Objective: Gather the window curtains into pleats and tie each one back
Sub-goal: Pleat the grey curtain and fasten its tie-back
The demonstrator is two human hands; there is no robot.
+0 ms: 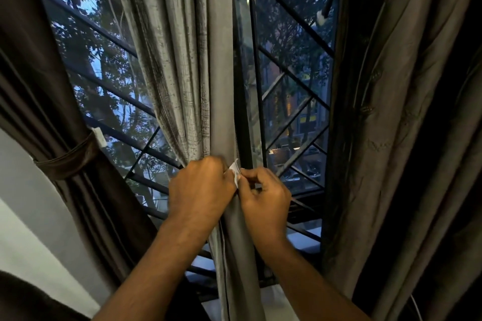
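Note:
A grey curtain (182, 60) hangs in the middle of the window, bunched into pleats at waist height. My left hand (200, 187) grips the gathered bundle from the left. My right hand (263, 195) pinches a small white tab (235, 172) against the bundle, right beside my left hand's fingers. Whether a tie-back band runs round the bundle is hidden behind my hands. A dark brown curtain (39, 86) at the left is held in by a brown tie-back (67, 161).
A loose brown curtain (391, 112) hangs at the right. Black window bars (104, 28) cross the glass behind the fabric. A white wall (31, 229) fills the lower left, and a pale sill (302, 240) runs below the bars.

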